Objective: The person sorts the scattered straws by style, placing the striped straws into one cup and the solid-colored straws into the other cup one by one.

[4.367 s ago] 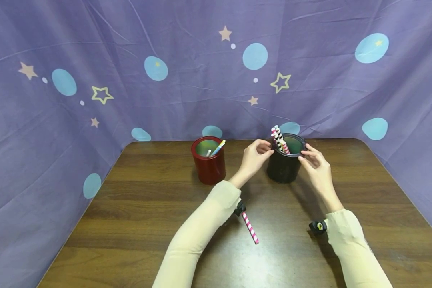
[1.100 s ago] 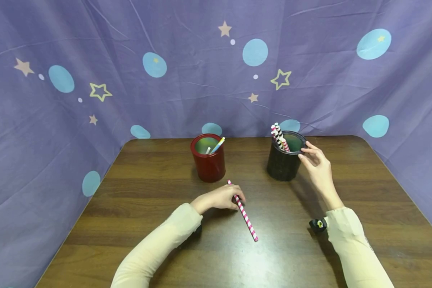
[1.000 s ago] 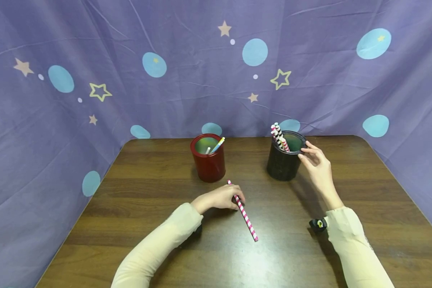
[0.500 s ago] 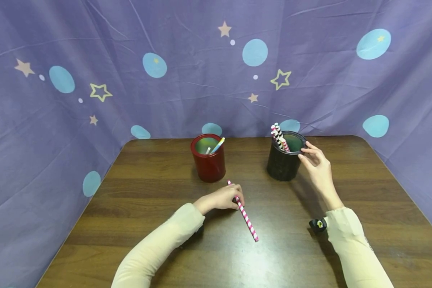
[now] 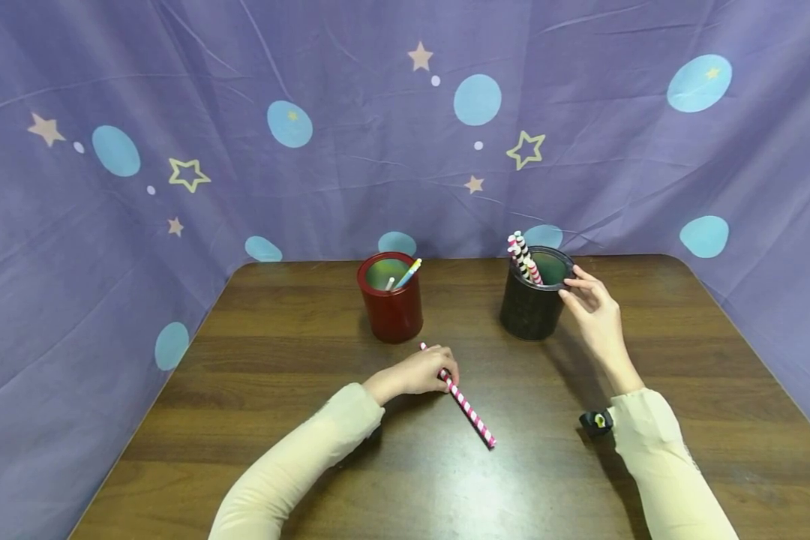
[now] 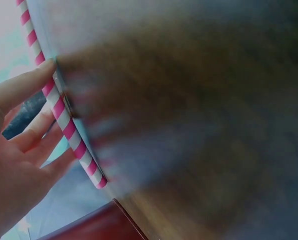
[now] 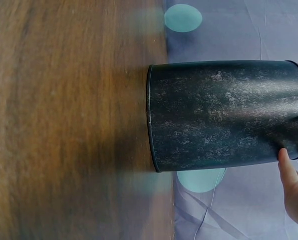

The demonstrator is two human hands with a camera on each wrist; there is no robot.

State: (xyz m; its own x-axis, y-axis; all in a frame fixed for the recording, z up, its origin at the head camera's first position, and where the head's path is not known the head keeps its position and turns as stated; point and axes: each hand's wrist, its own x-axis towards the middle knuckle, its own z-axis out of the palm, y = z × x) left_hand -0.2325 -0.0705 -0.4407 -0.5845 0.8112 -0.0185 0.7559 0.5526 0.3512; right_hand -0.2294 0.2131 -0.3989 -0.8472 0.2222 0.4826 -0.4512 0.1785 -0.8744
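Observation:
A pink-and-white striped stick (image 5: 471, 412), slim like a straw, lies slanted low over the wooden table. My left hand (image 5: 424, 370) pinches it from above, towards its far end. In the left wrist view, the thumb and fingers (image 6: 20, 140) meet around the striped stick (image 6: 64, 121). To the right, my right hand (image 5: 601, 322) holds the rim of an upright black pot (image 5: 529, 315) on its right side. Several striped sticks (image 5: 523, 259) lean at the left inside that pot. The right wrist view has fingertips (image 7: 284, 156) at the black pot's (image 7: 223, 117) rim.
A red pot (image 5: 394, 319) stands behind my left hand, containing a blue-and-yellow pen (image 5: 410, 271) and a white stick (image 5: 390, 283). Beyond the table's (image 5: 277, 322) back edge hangs a purple curtain (image 5: 351, 172) with stars and dots.
Earlier, my left hand was at the black pot's left rim; it moved down left to the striped stick. Since half a second ago the stick's near end has swung right. The right hand stays put.

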